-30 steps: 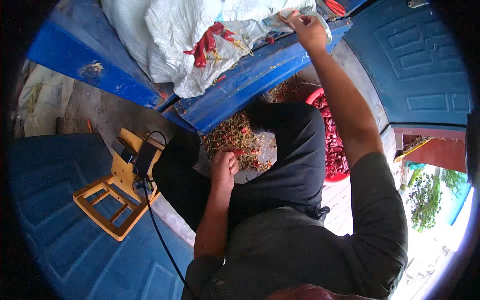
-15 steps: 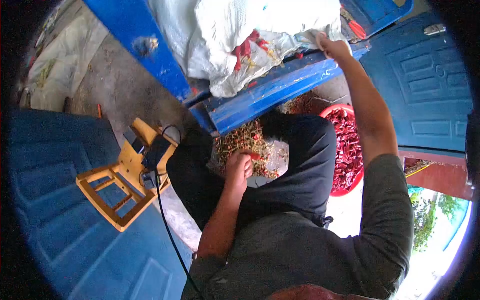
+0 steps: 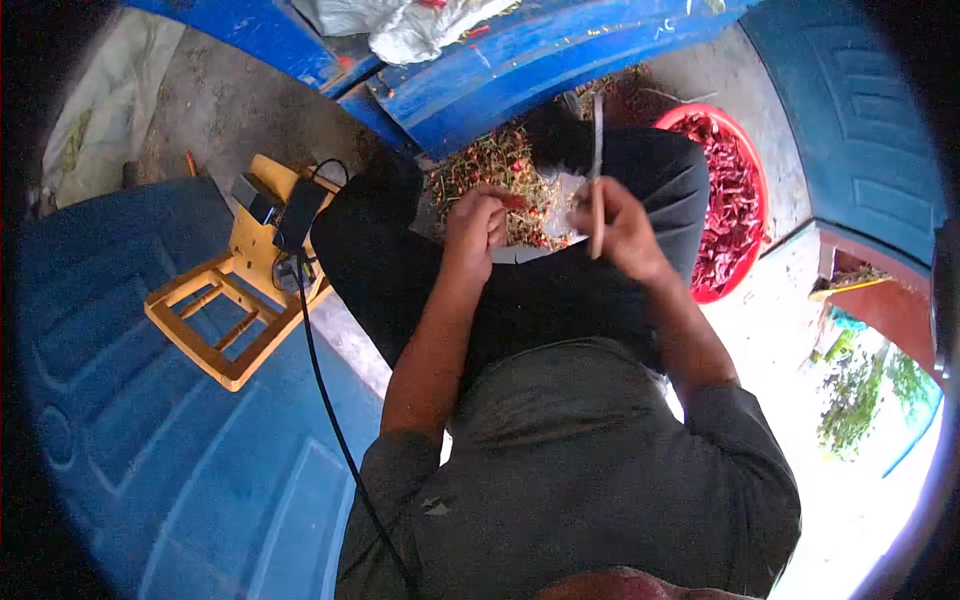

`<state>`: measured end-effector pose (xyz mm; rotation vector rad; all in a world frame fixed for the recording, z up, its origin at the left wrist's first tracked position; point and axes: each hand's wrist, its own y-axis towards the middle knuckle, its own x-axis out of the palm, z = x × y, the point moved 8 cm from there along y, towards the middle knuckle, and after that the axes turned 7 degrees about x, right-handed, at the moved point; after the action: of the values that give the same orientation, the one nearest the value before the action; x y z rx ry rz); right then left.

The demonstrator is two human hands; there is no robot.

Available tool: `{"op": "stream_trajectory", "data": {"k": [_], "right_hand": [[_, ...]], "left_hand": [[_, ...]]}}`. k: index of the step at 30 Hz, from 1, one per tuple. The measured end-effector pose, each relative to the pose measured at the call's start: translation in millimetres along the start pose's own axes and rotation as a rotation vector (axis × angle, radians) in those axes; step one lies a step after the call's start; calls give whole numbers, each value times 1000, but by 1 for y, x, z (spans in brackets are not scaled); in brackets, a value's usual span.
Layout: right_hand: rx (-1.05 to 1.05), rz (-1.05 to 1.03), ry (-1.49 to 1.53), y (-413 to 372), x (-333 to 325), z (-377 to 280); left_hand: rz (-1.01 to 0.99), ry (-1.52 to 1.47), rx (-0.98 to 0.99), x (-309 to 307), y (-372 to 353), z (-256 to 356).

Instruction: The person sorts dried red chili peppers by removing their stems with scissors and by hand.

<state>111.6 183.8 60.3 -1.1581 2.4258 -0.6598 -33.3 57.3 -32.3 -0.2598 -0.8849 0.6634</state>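
My left hand [image 3: 474, 225] is closed around a red chili pepper [image 3: 514, 202], whose tip sticks out to the right. To the right, my right hand [image 3: 628, 238] grips a knife [image 3: 598, 140] by its light wooden handle, the long thin blade pointing up and away from me. The knife is slightly blurred. Below and beyond both hands, between my knees, lies a heap of chili stems and red scraps [image 3: 480, 170]. A red basin [image 3: 762, 200] full of dark red chilies stands beside my right knee.
A blue table [image 3: 540, 70] with a white woven sack [image 3: 415, 35] crosses the far side. Left of me, a wooden chair [image 3: 235, 375] carries a dark device with a black cable [image 3: 318, 370]. Blue doors [image 3: 860, 90] flank the space.
My right hand has come down from the table beside the sack to near my left hand, bringing the knife. My view has tilted downward. The left hand still holds the chili.
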Motion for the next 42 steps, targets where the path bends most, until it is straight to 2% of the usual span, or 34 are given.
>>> {"op": "stream_trajectory", "data": {"k": [1, 2, 4, 6, 8, 10, 14, 17, 20, 22, 23, 25, 29, 32, 34, 37, 42], "right_hand": [[-88, -16, -136, -2, 9, 4], [-174, -30, -272, -6, 18, 6], [-182, -26, -346, -13, 17, 5], [-55, -48, -525, -14, 19, 8], [-127, -21, -545, -13, 21, 13], [-303, 103, -741, -16, 23, 11], [-333, 87, -751, -18, 30, 15], [-238, 68, -791, -11, 30, 22], [-337, 86, -805, -11, 36, 17], [-184, -2, -807, -4, 37, 25], [-180, -2, -808, -3, 38, 27], [-270, 55, -779, -5, 39, 22], [-235, 35, -755, -1, 41, 25], [-288, 65, -747, 0, 41, 19], [-180, -35, -735, 4, 43, 24], [-120, -77, -629, 5, 44, 30], [-151, -106, -595, 3, 44, 37]], "left_hand": [[110, -13, -17, 2, -3, 3], [109, 1, -26, 1, -6, 2], [88, 65, -3, 2, -7, 6], [108, 49, -16, -6, -4, -1], [126, 32, -25, -8, -2, -1], [115, -26, -16, -6, -3, -1], [93, -36, -28, -2, -2, 1], [114, -36, -21, -1, 0, 2], [108, -37, -24, 2, 0, 7], [114, 3, -26, 4, -1, 9], [113, 2, -30, 2, 0, 8], [63, -8, -22, 3, 0, 6], [89, -5, -9, 1, -1, 4], [99, -7, -19, 1, -2, 3], [103, 15, -24, 2, -3, 4], [86, -22, -30, 4, -4, 4], [85, -37, -41, 2, -3, 2]]}}
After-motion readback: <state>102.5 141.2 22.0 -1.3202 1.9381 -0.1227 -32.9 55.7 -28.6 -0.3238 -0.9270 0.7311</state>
